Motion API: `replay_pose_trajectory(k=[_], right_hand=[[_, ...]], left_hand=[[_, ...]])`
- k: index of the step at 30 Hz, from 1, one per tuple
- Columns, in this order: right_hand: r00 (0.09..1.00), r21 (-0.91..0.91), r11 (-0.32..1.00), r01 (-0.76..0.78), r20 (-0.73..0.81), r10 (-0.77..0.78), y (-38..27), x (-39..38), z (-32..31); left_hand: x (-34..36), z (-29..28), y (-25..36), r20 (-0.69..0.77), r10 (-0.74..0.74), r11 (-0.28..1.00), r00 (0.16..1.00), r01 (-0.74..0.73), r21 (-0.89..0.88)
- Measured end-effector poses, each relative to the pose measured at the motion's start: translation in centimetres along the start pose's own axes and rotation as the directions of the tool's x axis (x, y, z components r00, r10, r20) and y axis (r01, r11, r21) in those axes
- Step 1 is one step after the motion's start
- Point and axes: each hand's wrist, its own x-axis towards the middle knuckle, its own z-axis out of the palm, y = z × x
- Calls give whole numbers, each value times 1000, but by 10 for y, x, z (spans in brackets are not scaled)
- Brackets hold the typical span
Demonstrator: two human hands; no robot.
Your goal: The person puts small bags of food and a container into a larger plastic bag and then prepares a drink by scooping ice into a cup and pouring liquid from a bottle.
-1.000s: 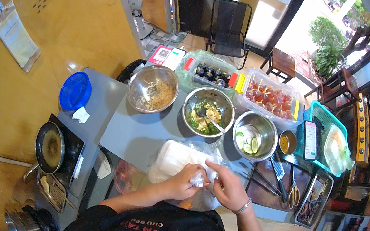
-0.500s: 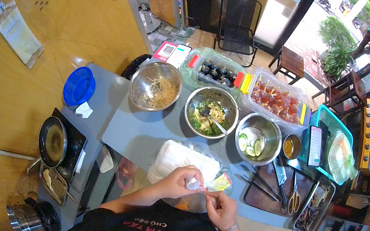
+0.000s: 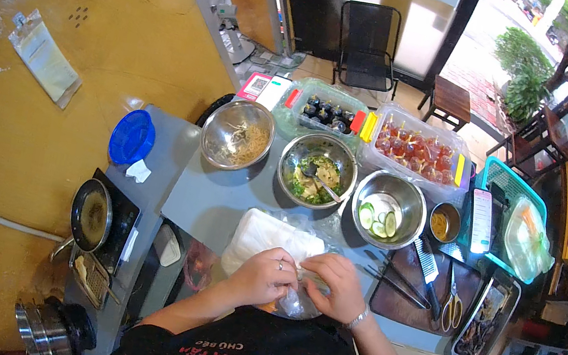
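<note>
My left hand is closed, its fingertips pinching a clear plastic bag close to my body. On the bag's other side, my right hand, with a bracelet at the wrist, has its fingers curled in against the same plastic. The bag hangs below my fingers, and something orange shows at its lower left. What lies inside is hard to make out. Just beyond my hands, at the table edge, a white stack in clear wrapping lies partly covered by my left hand.
Behind stand a bowl of shreds, a bowl of chopped greens with a spoon and a bowl of cucumber slices. Scissors and a knife lie on a dark board at right. A frying pan sits at left.
Both hands have come closer together over the bag, and my right hand has moved up and turned inward. The bag now hangs lower between them. The view has shifted slightly.
</note>
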Motion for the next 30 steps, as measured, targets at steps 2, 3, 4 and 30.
replay_pose_trajectory(k=[2, 3, 4, 30], right_hand=[[983, 202, 979, -34, 185, -4, 18, 5, 9], [985, 221, 975, 1, 168, -39, 22, 9, 11], [979, 241, 970, 0, 199, -49, 27, 11, 12], [994, 406, 912, -50, 109, 6, 33, 10, 28]], left_hand=[[0, 0, 3, -3, 9, 997, 1000, -9, 71], [-2, 0, 4, -18, 5, 995, 1000, -3, 100], [-3, 1, 5, -33, 2, 992, 999, 2, 128], [1, 76, 26, -679, -214, 907, 702, 401, 129]])
